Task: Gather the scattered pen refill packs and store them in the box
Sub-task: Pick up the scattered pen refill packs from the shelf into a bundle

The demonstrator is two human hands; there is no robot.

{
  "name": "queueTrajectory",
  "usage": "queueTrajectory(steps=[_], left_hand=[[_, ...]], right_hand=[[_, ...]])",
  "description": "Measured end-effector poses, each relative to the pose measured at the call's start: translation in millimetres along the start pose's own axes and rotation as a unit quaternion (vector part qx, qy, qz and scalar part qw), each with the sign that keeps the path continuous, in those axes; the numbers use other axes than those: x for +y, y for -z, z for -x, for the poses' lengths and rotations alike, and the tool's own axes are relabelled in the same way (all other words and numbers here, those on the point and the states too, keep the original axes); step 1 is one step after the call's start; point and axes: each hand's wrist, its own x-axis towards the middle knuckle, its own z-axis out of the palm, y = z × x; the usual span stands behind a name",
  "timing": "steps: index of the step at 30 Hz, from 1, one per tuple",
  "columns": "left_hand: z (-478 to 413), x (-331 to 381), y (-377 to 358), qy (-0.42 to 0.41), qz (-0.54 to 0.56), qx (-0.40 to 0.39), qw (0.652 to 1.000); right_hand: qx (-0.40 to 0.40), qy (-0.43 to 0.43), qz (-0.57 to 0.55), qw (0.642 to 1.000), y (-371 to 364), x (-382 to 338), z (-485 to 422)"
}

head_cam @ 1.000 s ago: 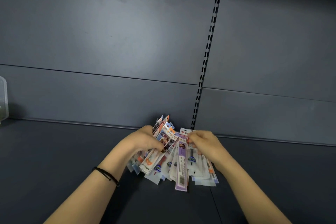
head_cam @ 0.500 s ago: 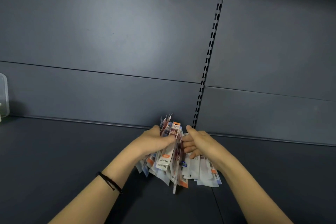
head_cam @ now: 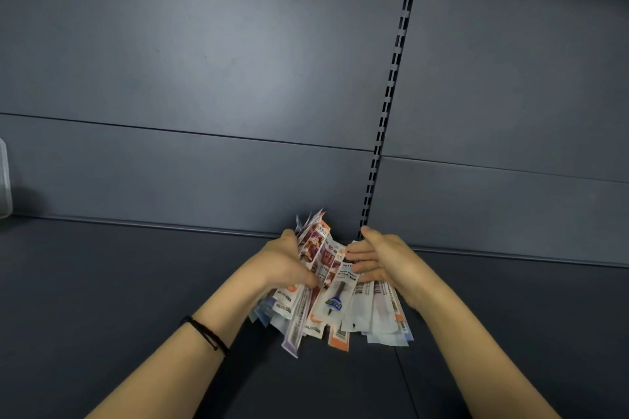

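Pen refill packs (head_cam: 328, 286), long flat sleeves of clear plastic and printed card in white, orange and purple, sit as one fanned bundle between both hands, near the back edge of the dark grey metal shelf floor (head_cam: 136, 299). Their long axes run roughly twelve to six o'clock, with the lower ends splayed toward six. Whether those ends touch the shelf I cannot tell.

The left hand (head_cam: 284, 265) grips the bundle from nine o'clock, fingers curled behind it and thumb across the front. The right hand (head_cam: 383, 262) lies at three o'clock, fingers straight and close together, pressing flat against the bundle's side.

Only a sliver of the clear plastic box (head_cam: 4, 180) shows at the view's nine o'clock edge, well apart. The left hand is nearer it, and the shelf between looks open. Loose lower ends could slip out on the way.
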Motion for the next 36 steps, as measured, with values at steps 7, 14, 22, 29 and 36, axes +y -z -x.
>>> queueTrajectory(steps=[7,14,22,29,36], left_hand=[[2.4,-9.3,6.8,-0.028,0.126,0.004,0.992],[7.2,-4.8,2.4,-0.090,0.288,0.061,0.951],[13.1,2.6,-9.4,-0.154,0.286,0.036,0.945],[11.8,5.4,-21.3,-0.168,0.340,0.026,0.925],[15.5,12.8,-18.6,-0.254,0.363,0.098,0.891]], right_hand=[[0.058,0.012,-0.088,0.994,3.2,6.8,-3.3],[-0.020,0.066,-0.122,0.990,-18.6,10.4,3.0],[-0.087,0.104,-0.091,0.987,-40.4,14.9,-1.6],[-0.080,0.118,-0.074,0.987,-40.6,9.9,0.6],[-0.078,0.248,-0.050,0.964,-27.2,-6.6,25.6]])
